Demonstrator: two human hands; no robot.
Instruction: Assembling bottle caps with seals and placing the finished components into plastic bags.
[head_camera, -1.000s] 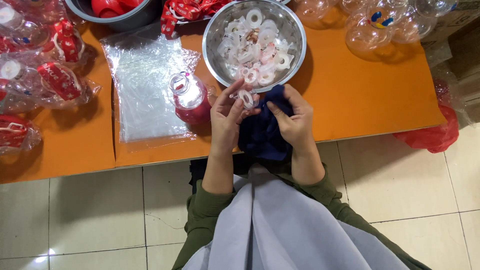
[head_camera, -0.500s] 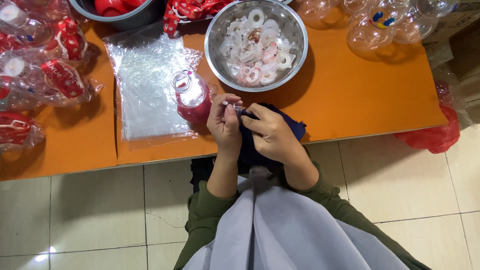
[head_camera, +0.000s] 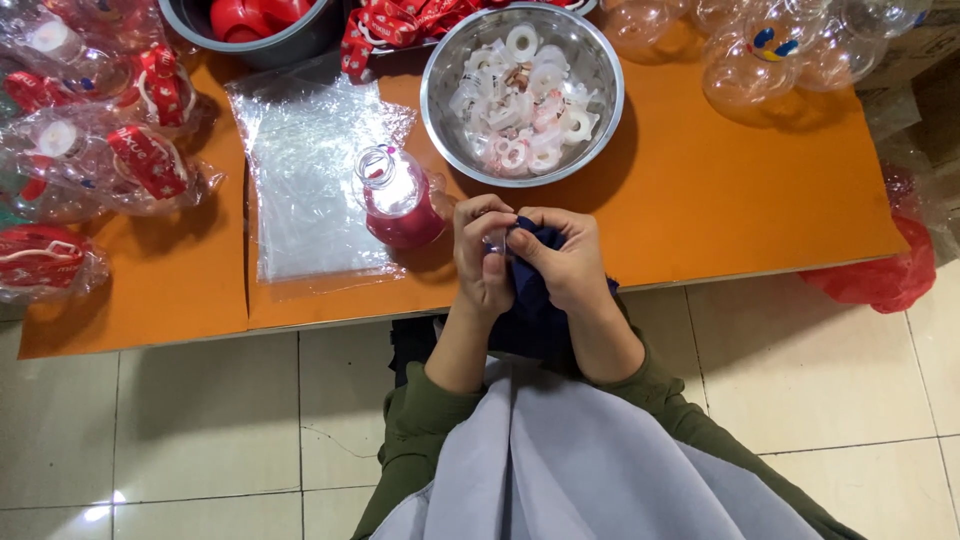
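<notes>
The head camera is looking straight down at a person seated at an orange bench, arms in olive sleeves and a pale grey apron over the lap. Both hands are meeting at the bench's near edge. The left hand and the right hand are together working a dark blue cloth, which is draping down between the forearms. The fingers of each hand are curling tight and pinching the cloth's top fold; a small pale part seems to be caught between them, too small to tell clearly. The cloth is looking soft, light and limp, likely easy to bunch, and best gripped at a gathered fold rather than a loose corner. Just left of the hands, a small clear bottle with a red lower part is standing upright, open at the top, at the edge of a flat clear plastic bag. Beyond the hands, a round steel bowl is holding a heap of white plastic rings and similar small pieces. A dark grey tub at the far edge is holding red caps. Bagged bottles with red straps are lying at the left, and clear empty bottles are crowding the far right.
</notes>
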